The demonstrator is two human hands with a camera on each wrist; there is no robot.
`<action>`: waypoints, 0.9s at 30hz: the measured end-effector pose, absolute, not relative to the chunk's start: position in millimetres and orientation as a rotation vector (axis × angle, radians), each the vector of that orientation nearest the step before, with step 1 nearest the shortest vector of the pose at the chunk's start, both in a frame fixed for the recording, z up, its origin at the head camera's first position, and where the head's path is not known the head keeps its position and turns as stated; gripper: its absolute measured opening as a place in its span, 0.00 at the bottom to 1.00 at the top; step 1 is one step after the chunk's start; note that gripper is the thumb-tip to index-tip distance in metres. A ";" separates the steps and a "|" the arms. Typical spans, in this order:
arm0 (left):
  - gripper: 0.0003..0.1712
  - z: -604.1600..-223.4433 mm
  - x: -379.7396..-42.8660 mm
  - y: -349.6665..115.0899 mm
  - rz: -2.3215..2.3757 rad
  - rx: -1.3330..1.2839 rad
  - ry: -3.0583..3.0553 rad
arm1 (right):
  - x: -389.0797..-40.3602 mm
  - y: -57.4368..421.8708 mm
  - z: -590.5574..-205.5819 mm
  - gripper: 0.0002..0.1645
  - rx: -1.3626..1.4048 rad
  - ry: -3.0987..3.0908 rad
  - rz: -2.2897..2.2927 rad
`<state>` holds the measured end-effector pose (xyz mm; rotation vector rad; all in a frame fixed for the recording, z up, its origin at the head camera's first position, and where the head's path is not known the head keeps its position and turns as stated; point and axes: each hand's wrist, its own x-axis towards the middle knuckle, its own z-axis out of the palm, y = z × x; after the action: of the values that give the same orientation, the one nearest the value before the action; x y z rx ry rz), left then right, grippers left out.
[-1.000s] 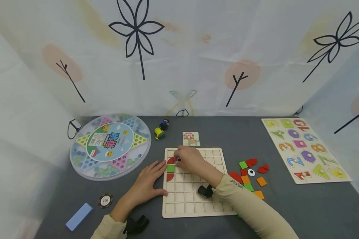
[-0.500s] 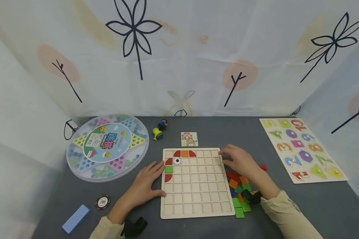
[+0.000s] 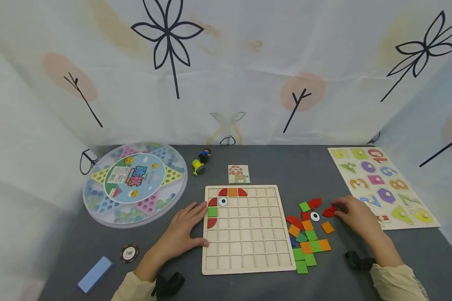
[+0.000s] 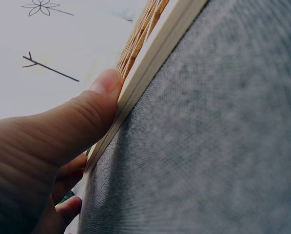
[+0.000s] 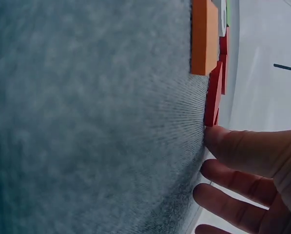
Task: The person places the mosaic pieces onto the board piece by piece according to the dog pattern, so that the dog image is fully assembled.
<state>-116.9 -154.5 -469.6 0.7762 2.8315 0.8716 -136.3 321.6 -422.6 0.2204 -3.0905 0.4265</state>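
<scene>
A pale wooden grid board (image 3: 248,234) lies at the middle of the table. Red quarter-round pieces, an orange square (image 3: 232,192), a green square (image 3: 212,212) and a white eye disc (image 3: 223,202) sit in its upper-left cells. My left hand (image 3: 184,230) rests along the board's left edge with fingers extended; its thumb (image 4: 99,105) touches the rim. Off to the right, my right hand (image 3: 358,215) reaches to some red pieces (image 3: 328,212) on the table. Its thumb (image 5: 233,144) is right at the end of a red piece (image 5: 213,95), the other fingers spread apart below.
Loose green, orange and red pieces (image 3: 309,246) lie beside the board, with another eye disc (image 3: 314,216). A small pattern card (image 3: 239,174) lies behind it. Around stand a number puzzle (image 3: 376,179), a round game box (image 3: 135,184), toy figures (image 3: 199,167), a chip (image 3: 129,253) and a blue block (image 3: 95,274).
The eye disc now sits in a board cell. My right hand has left the board, moving right to the red pieces. My left hand stays at the board's edge.
</scene>
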 end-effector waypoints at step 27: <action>0.54 -468.0 -116.8 -156.0 0.888 0.778 2.812 | -180.5 106.7 -408.6 0.09 0.824 -2.948 0.406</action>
<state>-116.8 -156.0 -468.0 0.7785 2.8123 0.8884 -180.5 106.7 -408.6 0.8239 -2.9481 0.4059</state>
